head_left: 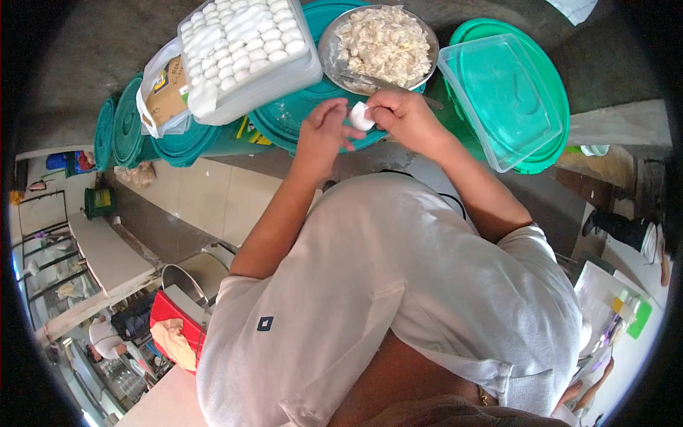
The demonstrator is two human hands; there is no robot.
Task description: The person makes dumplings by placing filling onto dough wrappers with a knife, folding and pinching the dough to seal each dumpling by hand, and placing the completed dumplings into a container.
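Observation:
Between my hands is a small white dumpling (pixel 362 117), its wrapper gathered toward my right fingers. My right hand (pixel 409 122) pinches it from the right with thumb and fingertips. Just to its left, my left hand (pixel 321 135) has its fingers curled but apart and holds nothing; its thumb points toward the dumpling. Beyond the hands stands a metal bowl (pixel 329 53) heaped with a pale, shredded filling (pixel 384 43). A flat metal utensil (pixel 370 80) lies across the bowl's near side. Left of it, a clear plastic tub (pixel 267 84) holds rows of similar white dumplings (pixel 238 43).
A clear plastic lid (pixel 491 99) rests on a green bucket lid (pixel 551 92) at right. Teal lids (pixel 284 121) sit beneath the tub and bowl. A plastic bag with a brown cardboard piece (pixel 167 92) stands at left. Other people (pixel 107 338) appear in the background.

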